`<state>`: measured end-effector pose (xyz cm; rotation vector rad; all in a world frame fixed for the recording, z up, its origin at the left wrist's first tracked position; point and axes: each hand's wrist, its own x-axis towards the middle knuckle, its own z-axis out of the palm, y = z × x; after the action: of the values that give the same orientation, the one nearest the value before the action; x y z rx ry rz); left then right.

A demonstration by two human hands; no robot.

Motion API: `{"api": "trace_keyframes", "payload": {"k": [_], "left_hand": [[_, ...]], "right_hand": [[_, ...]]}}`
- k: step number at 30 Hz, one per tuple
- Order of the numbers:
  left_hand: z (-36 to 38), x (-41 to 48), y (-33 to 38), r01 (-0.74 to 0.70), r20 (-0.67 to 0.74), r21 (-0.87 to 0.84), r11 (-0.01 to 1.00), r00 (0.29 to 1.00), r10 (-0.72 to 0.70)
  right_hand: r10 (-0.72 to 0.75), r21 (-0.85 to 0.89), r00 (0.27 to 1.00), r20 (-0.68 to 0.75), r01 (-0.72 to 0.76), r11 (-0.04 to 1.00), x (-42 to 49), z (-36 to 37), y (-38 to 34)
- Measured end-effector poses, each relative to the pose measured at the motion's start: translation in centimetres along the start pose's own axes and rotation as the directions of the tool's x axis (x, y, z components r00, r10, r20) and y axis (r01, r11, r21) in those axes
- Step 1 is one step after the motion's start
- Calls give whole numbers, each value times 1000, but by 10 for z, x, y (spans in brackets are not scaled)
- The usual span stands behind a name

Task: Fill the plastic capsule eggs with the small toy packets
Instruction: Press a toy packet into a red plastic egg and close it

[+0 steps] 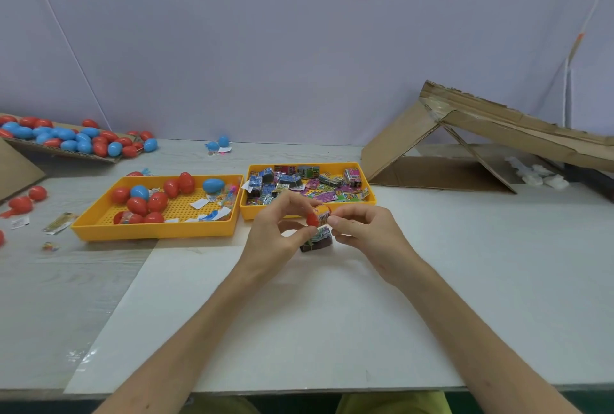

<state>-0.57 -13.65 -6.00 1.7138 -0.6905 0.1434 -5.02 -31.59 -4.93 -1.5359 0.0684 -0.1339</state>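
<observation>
Head view: left hand point(277, 234) grips red egg point(311, 220), right hand point(363, 231) pinches packet point(323, 213).

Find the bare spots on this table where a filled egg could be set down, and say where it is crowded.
Free: the white sheet between the forearms, near the front edge; the stretch right of the right hand, below the cardboard; the grey table in front of the egg tray. Crowded: that tray, the packet tray, the left edge with loose eggs.

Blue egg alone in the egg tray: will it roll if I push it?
Probably: the blue egg is rounded and glossy, so it should roll and feel slippery. The yellow tray rim would likely stop it. A plastic capsule, probably light.
</observation>
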Motion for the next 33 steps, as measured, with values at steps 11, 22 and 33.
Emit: {"api": "trace_keyframes", "payload": {"k": [11,22,33], "left_hand": [[0,-2,3,-45,-55,63,997,997,48],[1,1,-1,-144,-98,196,970,981,166],[-3,3,-3,-132,-74,114,985,987,141]], "right_hand": [[-29,-148,999,40,35,988,1,3,-1],[-112,-214,993,38,117,970,2,6,3],[-128,-222,987,102,148,964,2,3,1]]}}
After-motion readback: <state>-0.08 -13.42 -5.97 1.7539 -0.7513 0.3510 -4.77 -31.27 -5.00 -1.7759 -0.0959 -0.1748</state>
